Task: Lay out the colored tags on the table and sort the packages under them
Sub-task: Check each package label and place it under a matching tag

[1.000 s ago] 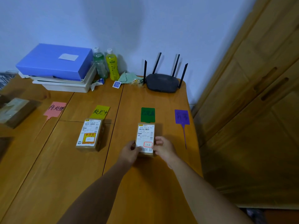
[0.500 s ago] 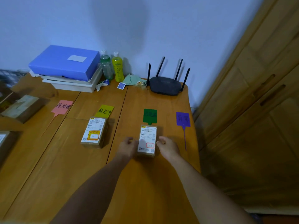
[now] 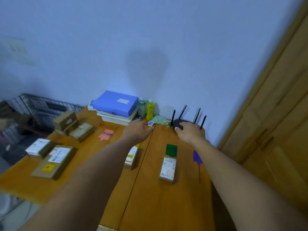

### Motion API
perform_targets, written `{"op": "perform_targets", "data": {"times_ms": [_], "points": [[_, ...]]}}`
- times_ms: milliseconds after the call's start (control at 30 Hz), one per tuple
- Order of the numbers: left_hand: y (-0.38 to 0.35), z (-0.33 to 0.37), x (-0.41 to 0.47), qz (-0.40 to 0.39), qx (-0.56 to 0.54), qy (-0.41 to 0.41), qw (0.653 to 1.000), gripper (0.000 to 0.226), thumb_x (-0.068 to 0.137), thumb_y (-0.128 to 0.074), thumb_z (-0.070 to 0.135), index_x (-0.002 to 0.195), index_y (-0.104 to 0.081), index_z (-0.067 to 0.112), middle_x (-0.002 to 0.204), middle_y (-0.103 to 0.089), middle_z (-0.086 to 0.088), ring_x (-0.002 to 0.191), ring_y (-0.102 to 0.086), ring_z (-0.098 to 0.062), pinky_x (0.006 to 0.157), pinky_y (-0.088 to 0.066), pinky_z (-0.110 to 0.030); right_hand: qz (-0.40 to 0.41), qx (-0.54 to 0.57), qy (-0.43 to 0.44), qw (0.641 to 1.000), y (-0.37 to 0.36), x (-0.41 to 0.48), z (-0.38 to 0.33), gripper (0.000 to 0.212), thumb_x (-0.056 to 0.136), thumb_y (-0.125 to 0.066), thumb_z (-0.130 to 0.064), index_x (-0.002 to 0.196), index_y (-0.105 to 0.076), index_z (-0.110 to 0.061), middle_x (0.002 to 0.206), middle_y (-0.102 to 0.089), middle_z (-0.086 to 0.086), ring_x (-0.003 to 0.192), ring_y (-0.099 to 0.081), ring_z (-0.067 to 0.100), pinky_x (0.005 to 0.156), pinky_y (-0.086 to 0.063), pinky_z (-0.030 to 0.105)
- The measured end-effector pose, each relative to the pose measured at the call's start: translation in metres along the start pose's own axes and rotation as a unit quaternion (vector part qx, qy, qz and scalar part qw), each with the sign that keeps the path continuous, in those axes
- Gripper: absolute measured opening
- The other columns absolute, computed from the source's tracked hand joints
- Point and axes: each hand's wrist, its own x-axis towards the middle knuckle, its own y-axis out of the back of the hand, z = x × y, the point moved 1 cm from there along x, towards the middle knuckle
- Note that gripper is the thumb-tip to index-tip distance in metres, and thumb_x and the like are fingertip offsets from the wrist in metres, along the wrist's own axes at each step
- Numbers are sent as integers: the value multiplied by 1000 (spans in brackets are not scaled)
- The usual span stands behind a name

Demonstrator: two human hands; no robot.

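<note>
Both hands, left (image 3: 137,131) and right (image 3: 190,133), now lifted empty and loosely open off the package (image 3: 168,167), left lying just below the green tag (image 3: 171,150); unsorted boxes (image 3: 55,161) far left of it.

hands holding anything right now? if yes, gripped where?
Nothing is held. The left hand and the right hand hang open above the table, and the package lies free below the green tag.

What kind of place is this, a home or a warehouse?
Probably a room at home, not a warehouse: a wooden table against a wall holds a router and drink bottles, with a wooden wardrobe beside it.
</note>
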Motion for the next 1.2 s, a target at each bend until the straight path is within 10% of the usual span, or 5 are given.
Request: {"op": "perform_targets", "data": {"times_ms": [433, 1200], "points": [[158, -48, -31, 3, 62, -29, 998, 60, 98, -45, 58, 142, -53, 18, 148, -49, -9, 132, -48, -29, 104, -43, -44, 71, -19, 43, 996, 102, -33, -132, 57, 101, -40, -48, 152, -38, -21, 155, -42, 4, 140, -41, 30, 106, -44, 45], [254, -294, 33, -6, 109, -32, 994, 62, 95, -42, 61, 145, -48, 24, 142, -51, -3, 129, -49, -25, 102, -46, -44, 82, -34, 32, 996, 18, 36, -374, 60, 99, -41, -49, 150, -39, -18, 153, -45, 6, 138, -43, 30, 105, -44, 42]]}}
